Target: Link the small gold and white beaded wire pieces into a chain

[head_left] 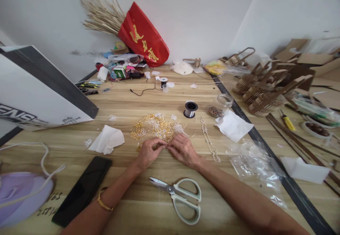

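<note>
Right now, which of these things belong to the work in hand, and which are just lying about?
Probably part of the work, lying near the left hand and right hand:
small gold and clear pieces
linked strand
wire spool
scissors

Probably just lying about:
black phone
red bag
woven baskets
yellow-handled tool

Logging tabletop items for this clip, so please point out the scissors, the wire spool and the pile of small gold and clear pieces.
Scissors (170, 189): head view, at the pivot.
Wire spool (190, 113): head view, on the wound wire.
Pile of small gold and clear pieces (162, 128): head view, near its middle.
</note>
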### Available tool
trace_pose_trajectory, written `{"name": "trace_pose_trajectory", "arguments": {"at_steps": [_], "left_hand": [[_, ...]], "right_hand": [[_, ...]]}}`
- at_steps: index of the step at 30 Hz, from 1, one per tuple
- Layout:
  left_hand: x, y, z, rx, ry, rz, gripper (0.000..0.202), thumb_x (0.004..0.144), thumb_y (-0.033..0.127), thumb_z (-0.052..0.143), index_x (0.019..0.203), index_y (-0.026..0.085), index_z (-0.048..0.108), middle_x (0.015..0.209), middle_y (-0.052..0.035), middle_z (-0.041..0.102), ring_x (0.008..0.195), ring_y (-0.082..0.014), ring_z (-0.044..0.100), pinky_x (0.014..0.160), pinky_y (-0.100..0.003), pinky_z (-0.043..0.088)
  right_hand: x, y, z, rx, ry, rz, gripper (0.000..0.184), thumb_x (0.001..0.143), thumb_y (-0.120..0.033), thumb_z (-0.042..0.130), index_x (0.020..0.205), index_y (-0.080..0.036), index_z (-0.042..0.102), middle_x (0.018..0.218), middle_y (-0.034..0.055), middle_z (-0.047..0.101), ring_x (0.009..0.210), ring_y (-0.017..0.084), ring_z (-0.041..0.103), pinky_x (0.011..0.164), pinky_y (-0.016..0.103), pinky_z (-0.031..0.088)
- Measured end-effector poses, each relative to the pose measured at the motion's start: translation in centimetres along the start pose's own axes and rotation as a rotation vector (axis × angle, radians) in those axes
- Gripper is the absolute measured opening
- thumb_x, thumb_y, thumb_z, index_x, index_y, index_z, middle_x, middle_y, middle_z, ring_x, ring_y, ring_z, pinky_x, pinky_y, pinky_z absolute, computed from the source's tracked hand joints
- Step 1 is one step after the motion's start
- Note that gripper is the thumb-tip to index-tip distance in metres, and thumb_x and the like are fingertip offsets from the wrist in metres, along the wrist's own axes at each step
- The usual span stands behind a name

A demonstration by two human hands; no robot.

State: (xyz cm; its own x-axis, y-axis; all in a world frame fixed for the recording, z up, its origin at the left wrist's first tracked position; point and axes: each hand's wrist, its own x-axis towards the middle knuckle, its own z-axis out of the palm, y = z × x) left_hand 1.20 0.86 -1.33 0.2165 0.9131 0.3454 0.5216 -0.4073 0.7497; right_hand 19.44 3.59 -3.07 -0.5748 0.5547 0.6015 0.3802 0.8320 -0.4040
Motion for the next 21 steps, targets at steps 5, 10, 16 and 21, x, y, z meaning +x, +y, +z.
{"name": "trace_pose_trajectory", "arguments": {"at_steps": [5, 10, 16, 21], "left_hand": [[0.1, 0.25, -0.06, -0.003, 0.012, -0.002, 0.009, 0.075, 0.01, 0.06, 0.075, 0.016, 0.066, 0.073, -0.0027, 0.07, 0.067, -0.014, 0.065, 0.067, -0.023, 0.052], [0.19, 0.48, -0.05, -0.024, 0.029, -0.049, 0.007, 0.074, 0.011, 0.06, 0.075, 0.015, 0.066, 0.072, -0.0031, 0.07, 0.066, -0.0139, 0.064, 0.066, -0.023, 0.052], [0.13, 0.32, 0.04, -0.036, 0.011, -0.093, 0.006, 0.074, 0.013, 0.06, 0.077, 0.015, 0.065, 0.073, -0.0029, 0.07, 0.067, -0.0135, 0.064, 0.067, -0.023, 0.052], [0.03, 0.07, 0.18, -0.047, 0.001, -0.084, 0.006, 0.074, 0.013, 0.06, 0.079, 0.015, 0.064, 0.074, -0.003, 0.069, 0.068, -0.0132, 0.064, 0.067, -0.023, 0.051]], "right_hand": [[0.04, -0.08, -0.08, 0.005, 0.002, 0.006, 0.01, 0.089, -0.023, 0.051, 0.085, -0.017, 0.057, 0.077, 0.0052, 0.06, 0.075, 0.018, 0.052, 0.071, 0.033, 0.039], [0.04, -0.09, -0.13, 0.018, -0.006, -0.001, 0.008, 0.089, -0.021, 0.051, 0.086, -0.017, 0.057, 0.078, 0.0053, 0.061, 0.076, 0.018, 0.053, 0.071, 0.033, 0.04], [0.03, -0.11, -0.11, 0.023, 0.016, -0.022, 0.007, 0.089, -0.022, 0.051, 0.087, -0.017, 0.056, 0.08, 0.0055, 0.061, 0.076, 0.017, 0.053, 0.07, 0.033, 0.041], [-0.04, -0.05, 0.03, 0.007, 0.002, -0.036, 0.007, 0.089, -0.022, 0.051, 0.087, -0.017, 0.055, 0.08, 0.0056, 0.06, 0.075, 0.017, 0.052, 0.07, 0.032, 0.041]]}}
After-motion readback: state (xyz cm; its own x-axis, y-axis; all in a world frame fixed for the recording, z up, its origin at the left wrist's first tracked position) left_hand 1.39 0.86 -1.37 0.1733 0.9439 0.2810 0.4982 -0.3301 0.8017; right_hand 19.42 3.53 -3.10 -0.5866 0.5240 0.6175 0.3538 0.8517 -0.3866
